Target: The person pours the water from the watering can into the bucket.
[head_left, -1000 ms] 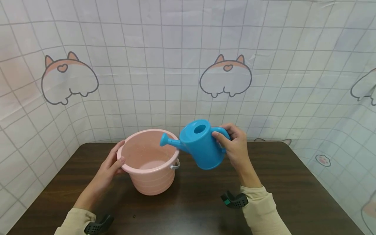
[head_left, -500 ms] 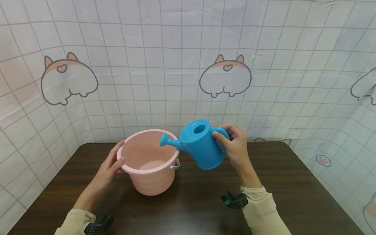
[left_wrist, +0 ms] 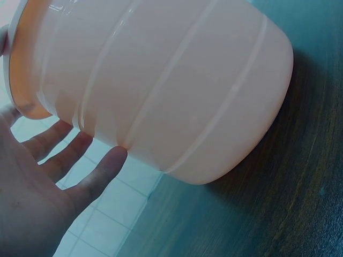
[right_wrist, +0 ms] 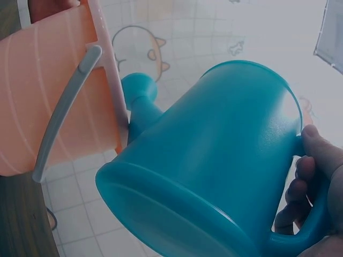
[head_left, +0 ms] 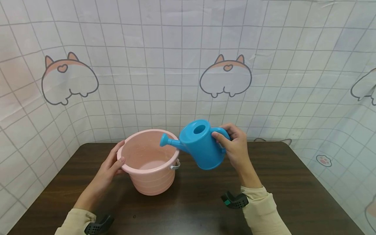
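A pink bucket (head_left: 151, 179) stands on the dark wooden table, its mouth facing up and a few droplets on its inner wall. My left hand (head_left: 111, 164) grips its rim on the left side, thumb over the edge and fingers (left_wrist: 69, 152) against the outer wall. With my right hand (head_left: 235, 143) I hold a blue watering can (head_left: 202, 147) by its handle, raised off the table and tilted toward the bucket. The can's spout head (head_left: 164, 139) reaches over the bucket's right rim. No stream of water can be made out.
The bucket's grey handle (right_wrist: 67, 112) hangs down on its right side. Dark brown table surface (head_left: 282, 182) extends around the bucket and under the can. A white grid-patterned curtain (head_left: 164, 81) with cartoon prints closes off the back and sides.
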A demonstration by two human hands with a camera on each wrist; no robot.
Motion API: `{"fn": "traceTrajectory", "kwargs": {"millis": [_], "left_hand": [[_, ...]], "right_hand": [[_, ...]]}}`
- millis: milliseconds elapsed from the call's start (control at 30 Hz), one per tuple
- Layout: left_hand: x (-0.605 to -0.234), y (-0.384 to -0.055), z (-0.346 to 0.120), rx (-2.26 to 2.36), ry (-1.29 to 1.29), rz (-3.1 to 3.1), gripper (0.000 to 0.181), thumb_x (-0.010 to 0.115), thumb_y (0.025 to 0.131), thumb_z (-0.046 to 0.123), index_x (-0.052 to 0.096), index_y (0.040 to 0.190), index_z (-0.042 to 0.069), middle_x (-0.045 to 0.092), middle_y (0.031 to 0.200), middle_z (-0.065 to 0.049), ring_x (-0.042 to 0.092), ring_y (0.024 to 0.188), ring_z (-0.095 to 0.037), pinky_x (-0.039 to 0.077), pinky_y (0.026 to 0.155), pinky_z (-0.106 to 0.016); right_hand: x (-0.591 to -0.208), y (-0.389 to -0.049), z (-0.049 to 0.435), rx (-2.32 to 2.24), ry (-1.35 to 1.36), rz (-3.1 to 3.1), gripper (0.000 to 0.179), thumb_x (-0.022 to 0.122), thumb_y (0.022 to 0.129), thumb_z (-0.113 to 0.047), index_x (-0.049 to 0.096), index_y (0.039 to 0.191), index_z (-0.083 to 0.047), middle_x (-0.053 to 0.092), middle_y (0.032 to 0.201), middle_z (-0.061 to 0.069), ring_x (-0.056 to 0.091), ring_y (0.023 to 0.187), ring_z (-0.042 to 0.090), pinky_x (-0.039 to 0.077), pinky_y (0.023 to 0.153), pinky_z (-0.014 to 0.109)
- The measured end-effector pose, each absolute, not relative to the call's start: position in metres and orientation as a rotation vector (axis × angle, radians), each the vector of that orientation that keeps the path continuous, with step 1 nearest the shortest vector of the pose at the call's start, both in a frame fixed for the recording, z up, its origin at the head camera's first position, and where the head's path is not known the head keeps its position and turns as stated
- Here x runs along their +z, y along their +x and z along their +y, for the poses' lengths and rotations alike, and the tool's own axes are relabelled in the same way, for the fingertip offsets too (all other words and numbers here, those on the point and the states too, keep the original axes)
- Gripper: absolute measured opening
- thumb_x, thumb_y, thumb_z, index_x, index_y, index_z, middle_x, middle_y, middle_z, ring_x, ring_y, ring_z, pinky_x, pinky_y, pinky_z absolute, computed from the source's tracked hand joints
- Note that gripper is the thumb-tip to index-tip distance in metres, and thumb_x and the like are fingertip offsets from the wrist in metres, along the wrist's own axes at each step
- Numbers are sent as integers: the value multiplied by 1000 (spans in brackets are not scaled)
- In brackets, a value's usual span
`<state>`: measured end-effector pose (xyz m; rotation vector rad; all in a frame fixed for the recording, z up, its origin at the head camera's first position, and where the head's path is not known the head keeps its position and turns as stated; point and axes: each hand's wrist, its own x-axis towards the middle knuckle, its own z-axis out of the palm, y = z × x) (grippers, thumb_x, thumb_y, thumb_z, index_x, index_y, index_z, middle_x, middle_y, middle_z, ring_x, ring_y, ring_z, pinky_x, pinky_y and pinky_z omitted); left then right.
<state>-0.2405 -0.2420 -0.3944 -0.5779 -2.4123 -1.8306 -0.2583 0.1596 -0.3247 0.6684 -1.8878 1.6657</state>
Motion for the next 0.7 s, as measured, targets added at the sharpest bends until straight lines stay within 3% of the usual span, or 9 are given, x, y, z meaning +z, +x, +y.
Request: {"fn": "traceTrajectory", "kwargs": {"millis": [700], "left_hand": [[-395, -241, -242, -1817, -570, -2419, 53, 34, 99, 19, 13, 147, 27, 24, 145, -16, 51, 111, -7, 51, 80, -25]], "right_hand": [[-324, -258, 158, 1666, 659, -1876, 13, 63, 84, -8, 58, 89, 2, 57, 73, -2, 53, 67, 13, 49, 67, 25]]}}
